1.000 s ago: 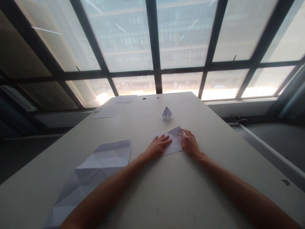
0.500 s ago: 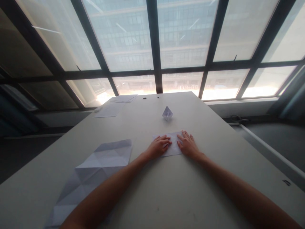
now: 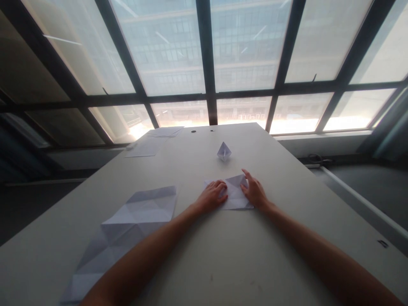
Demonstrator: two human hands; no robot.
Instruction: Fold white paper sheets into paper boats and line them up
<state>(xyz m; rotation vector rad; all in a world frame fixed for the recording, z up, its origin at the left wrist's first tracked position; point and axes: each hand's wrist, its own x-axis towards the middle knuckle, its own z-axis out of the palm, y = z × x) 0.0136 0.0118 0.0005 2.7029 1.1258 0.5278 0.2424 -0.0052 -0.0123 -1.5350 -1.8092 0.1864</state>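
A small folded white paper [image 3: 235, 193] lies on the white table between my hands. My left hand [image 3: 213, 194] rests on its left part, fingers bent and apart, pressing it flat. At the right edge of the paper is my right hand [image 3: 254, 189], its thumb and fingers spread and touching that edge, with the index finger pointing up and away. Whether the right fingers pinch the paper is too small to tell. Beyond the hands stands a small folded paper piece [image 3: 224, 151] with a pointed top.
A large creased paper sheet [image 3: 137, 210] lies at the left, partly under my left forearm. More white sheets [image 3: 143, 148] lie at the far left of the table [image 3: 204, 255]. Large windows rise behind the table. A small dark mark [image 3: 382, 243] shows at the right.
My right hand has shifted slightly right, and its fingers have lifted from lying flat. More of the paper's right part shows, with its lower right corner further right. My left hand has barely moved.
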